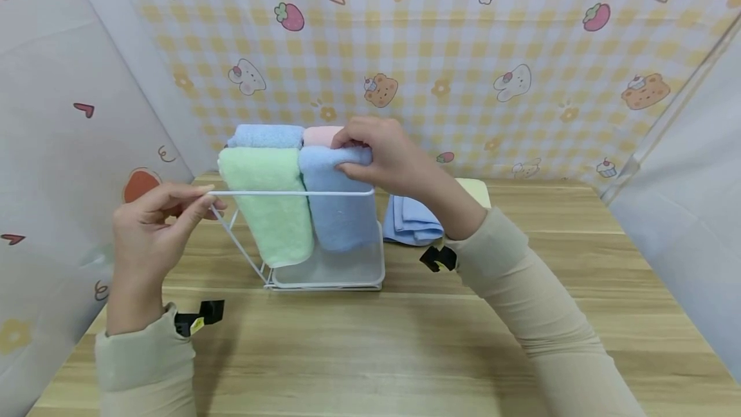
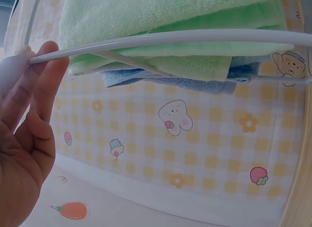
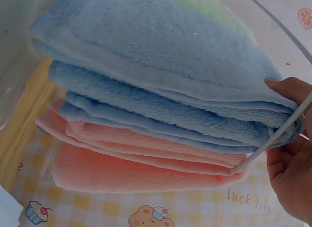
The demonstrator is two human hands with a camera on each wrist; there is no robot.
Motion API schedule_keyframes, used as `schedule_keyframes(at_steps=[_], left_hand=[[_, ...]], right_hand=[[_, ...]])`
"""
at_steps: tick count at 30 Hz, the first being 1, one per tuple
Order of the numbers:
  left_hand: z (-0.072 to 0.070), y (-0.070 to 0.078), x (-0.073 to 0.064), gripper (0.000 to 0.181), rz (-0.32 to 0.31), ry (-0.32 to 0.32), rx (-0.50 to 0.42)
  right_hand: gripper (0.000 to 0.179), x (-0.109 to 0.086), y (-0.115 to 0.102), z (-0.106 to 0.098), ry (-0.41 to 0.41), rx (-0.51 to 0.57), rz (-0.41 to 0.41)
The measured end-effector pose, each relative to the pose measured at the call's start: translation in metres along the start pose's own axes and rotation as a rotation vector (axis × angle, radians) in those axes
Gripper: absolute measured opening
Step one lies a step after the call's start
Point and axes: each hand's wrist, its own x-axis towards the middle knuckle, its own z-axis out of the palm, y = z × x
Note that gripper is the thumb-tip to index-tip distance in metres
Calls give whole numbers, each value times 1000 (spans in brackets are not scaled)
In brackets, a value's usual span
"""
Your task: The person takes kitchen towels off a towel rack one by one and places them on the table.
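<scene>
A white wire rack (image 1: pixel 324 287) stands on the table, with folded towels draped over its upper bars. My left hand (image 1: pixel 147 227) pinches the left corner of the rack's front top wire between thumb and fingers. At the top of the front-right blue towel (image 1: pixel 344 214), my right hand (image 1: pixel 388 153) grips the fold; in the right wrist view its thumb lies on the near face of the blue towel (image 3: pixel 161 56). Left of it hangs a light green towel (image 1: pixel 272 211). Behind them are another blue towel (image 1: pixel 269 136) and a pink towel (image 1: pixel 321 136), mostly hidden in the head view.
To the right of the rack, partly behind my right forearm, lie a folded blue cloth (image 1: pixel 411 221) and a pale yellow cloth (image 1: pixel 475 192). A yellow checked backdrop (image 1: pixel 440 50) rises behind the wooden table (image 1: pixel 359 352), and white printed sheets (image 1: pixel 87 140) flank it.
</scene>
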Motion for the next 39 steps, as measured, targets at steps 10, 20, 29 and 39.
schedule_keyframes(at_steps=[10,20,29,39], left_hand=[[-1,-1,0,8,-19,2,-49],[-2,0,1,9,-14,-4,-28],[-3,1,0,9,-40,-1,4],[-4,0,1,10,-24,-8,1]], right_hand=[[13,-4,6,6,153,91,-100],[17,-7,4,0,252,59,-161],[18,-9,6,-3,327,83,-196],[16,-11,5,-10,428,103,-175]])
